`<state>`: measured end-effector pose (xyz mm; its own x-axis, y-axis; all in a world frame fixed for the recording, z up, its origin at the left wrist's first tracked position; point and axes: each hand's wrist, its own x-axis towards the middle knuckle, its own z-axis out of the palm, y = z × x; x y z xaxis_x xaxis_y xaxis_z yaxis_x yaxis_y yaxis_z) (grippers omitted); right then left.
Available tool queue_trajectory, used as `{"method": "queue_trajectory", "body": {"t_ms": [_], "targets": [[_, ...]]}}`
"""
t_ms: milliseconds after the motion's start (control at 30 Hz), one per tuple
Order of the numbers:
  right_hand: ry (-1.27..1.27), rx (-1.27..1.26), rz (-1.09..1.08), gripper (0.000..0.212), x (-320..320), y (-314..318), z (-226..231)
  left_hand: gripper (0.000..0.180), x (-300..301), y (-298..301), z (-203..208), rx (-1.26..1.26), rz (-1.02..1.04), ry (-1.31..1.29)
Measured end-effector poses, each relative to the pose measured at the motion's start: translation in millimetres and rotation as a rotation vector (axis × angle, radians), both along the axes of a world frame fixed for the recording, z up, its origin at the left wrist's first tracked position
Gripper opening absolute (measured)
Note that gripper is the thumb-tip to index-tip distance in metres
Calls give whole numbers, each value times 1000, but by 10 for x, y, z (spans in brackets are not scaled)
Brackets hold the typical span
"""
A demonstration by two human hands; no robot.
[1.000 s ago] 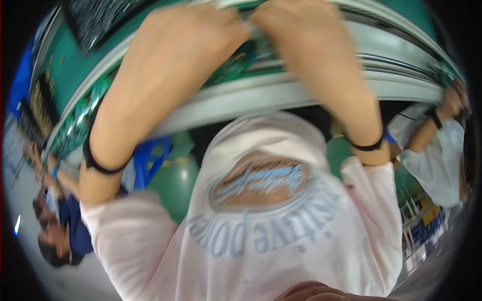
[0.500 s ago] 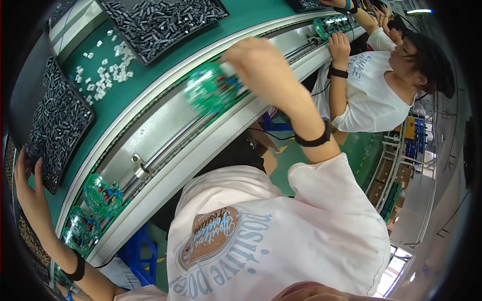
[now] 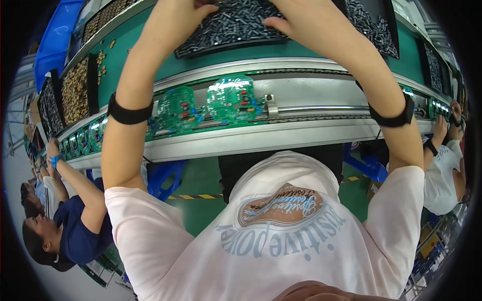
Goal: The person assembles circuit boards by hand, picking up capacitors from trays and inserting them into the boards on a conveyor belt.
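Both my hands reach over a black tray (image 3: 221,47) heaped with small dark cylindrical parts, which look like capacitors. My left hand (image 3: 183,17) is at the tray's left part, its thumb pointing inward. My right hand (image 3: 306,17) is at the right part, its thumb stretched over the parts. The upper picture edge cuts off the fingers of both, so any grip is hidden. Nearer me, a green circuit board (image 3: 232,100) with red, blue and black components lies on the conveyor line. Another green circuit board (image 3: 176,108) is just left of it, beside my left forearm.
A metal clamp block (image 3: 271,106) sits on the rail right of the boards. More dark parts fill a second tray (image 3: 374,35) at right. Tan parts fill a tray (image 3: 79,90) at left. Co-workers sit on both sides; one's hand (image 3: 53,148) is by the line.
The view has swung round to the left. My right hand has left the circuit board on the line and is now over the parts tray, where my left hand also is.
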<state>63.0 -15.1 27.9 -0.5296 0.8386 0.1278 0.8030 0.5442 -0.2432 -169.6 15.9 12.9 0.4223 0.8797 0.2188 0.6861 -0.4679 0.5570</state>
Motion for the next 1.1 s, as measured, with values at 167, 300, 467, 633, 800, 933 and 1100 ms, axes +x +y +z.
{"method": "queue_trajectory", "body": {"t_ms": [167,300,467,633,800,933,1100], "targets": [[50,217,168,13,-78,541,-305,16,165,-7,25,126,12,94],[188,290,181,14,-146,532,-232,16,155,-10,3,211,-28,58],[260,530,243,18,-8,624,-329,17,207,-27,-50,234,-23,-40],[572,-174,27,18,198,172,-110,17,172,-452,161,56,62,-36],[845,-814,-118,21,650,-215,-249,35,-273,-781,-175,-316,-92,105],[961,-818,-128,23,925,-463,-490,19,-138,-1005,-245,-456,-159,96],[1064,-787,-169,21,996,-622,-571,17,16,-1018,-276,-581,-106,87]]}}
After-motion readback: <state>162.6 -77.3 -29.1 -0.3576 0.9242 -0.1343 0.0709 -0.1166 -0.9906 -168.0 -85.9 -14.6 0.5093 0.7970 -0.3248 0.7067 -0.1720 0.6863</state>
